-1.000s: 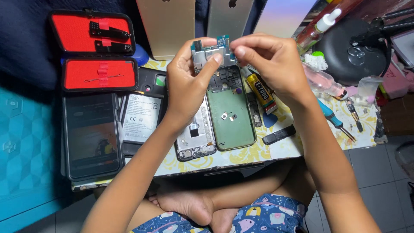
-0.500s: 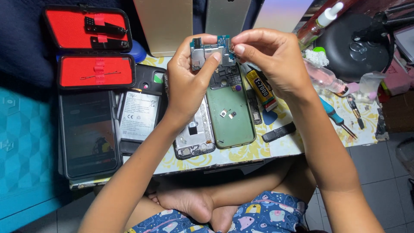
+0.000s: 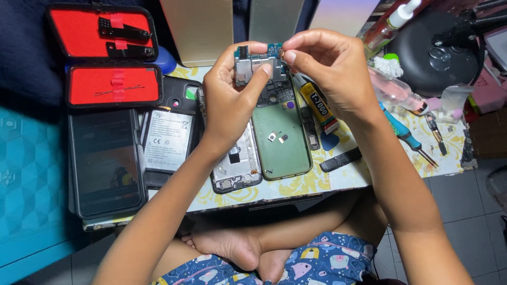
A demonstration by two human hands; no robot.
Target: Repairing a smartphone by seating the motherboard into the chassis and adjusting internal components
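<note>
A small circuit board (image 3: 257, 64) is held up above the far edge of the table (image 3: 317, 182), over an opened green phone shell (image 3: 282, 140). It is pinched by the left hand (image 3: 232, 100), thumb across its face, while the right hand (image 3: 327, 66) is closed on its top right corner. It is judged light, stiff and fragile (edges are the safest hold).
</note>
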